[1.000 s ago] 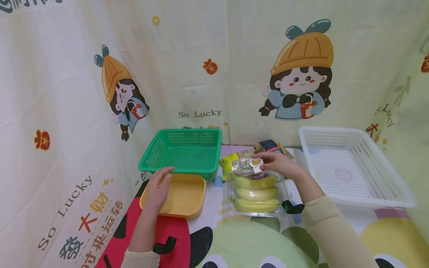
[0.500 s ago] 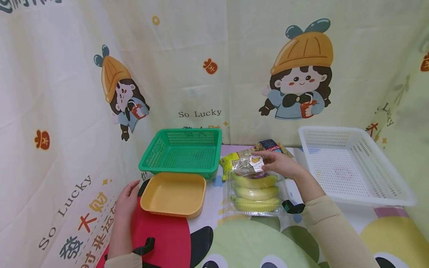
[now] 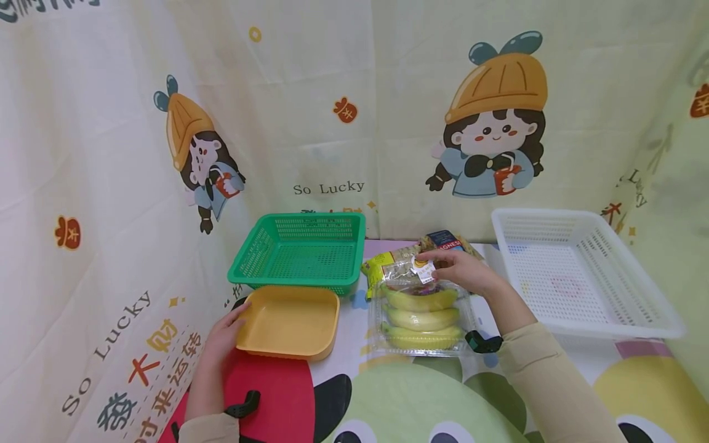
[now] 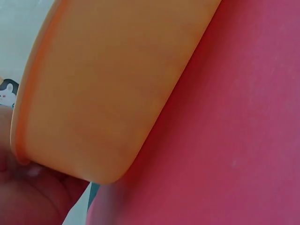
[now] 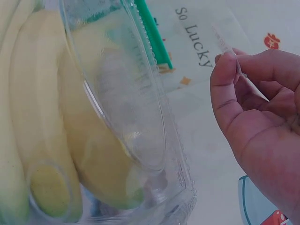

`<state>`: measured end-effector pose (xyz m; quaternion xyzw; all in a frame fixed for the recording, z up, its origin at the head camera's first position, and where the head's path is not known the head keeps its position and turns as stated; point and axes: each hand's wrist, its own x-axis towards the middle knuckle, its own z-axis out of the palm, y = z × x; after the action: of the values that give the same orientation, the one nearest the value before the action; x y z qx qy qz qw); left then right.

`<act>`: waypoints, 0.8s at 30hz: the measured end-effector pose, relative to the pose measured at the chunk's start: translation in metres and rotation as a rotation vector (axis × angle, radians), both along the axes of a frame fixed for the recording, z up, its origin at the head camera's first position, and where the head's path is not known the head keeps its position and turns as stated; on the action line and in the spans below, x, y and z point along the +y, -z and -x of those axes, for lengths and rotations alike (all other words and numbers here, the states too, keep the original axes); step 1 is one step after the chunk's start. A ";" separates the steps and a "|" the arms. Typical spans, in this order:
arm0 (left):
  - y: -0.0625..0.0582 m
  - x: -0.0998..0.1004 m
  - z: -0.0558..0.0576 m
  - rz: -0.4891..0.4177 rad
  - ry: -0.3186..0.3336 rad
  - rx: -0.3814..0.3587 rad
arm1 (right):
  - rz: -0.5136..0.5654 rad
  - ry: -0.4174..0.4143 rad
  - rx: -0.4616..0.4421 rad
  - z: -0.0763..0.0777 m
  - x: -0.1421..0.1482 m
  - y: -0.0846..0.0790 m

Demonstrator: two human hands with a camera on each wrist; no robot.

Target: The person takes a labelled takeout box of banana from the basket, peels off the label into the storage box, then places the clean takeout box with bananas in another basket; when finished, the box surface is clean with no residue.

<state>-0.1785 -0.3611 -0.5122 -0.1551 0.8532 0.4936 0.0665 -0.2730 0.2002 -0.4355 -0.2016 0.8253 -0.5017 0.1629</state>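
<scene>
My right hand [image 3: 460, 269] pinches a small white label [image 3: 423, 269] with a banana picture between thumb and fingertips. It is held over the back of a clear plastic box [image 3: 423, 354] of bananas [image 3: 421, 320]. In the right wrist view the label [image 5: 227, 44] is seen nearly edge-on, beside the box's clear lid [image 5: 136, 89]. At the left, my left hand [image 3: 221, 338] grips the left rim of a yellow plastic tub [image 3: 290, 323]. In the left wrist view the fingers [image 4: 33, 197] lie around the tub's rim corner, and the tub's wall [image 4: 112, 84] fills much of the view.
A green basket [image 3: 296, 283] stands behind the yellow tub. Two food packets, one yellow-green [image 3: 379, 267] and one dark blue and red [image 3: 445, 239], lie behind the banana box. At the right is a white basket [image 3: 581, 271]. Printed cloth [image 3: 399, 135] hangs behind.
My left hand swung left from over the yellow tub, then came back right onto its left rim. The right hand stays in place, with the label tilting slightly.
</scene>
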 end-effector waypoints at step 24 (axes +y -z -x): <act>0.005 0.034 -0.003 -0.243 -0.170 0.026 | 0.022 -0.053 -0.047 0.002 -0.002 -0.004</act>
<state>-0.1752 -0.3275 -0.5175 -0.2111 0.7719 0.5989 0.0317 -0.2753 0.1985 -0.4312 -0.2135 0.8099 -0.5110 0.1932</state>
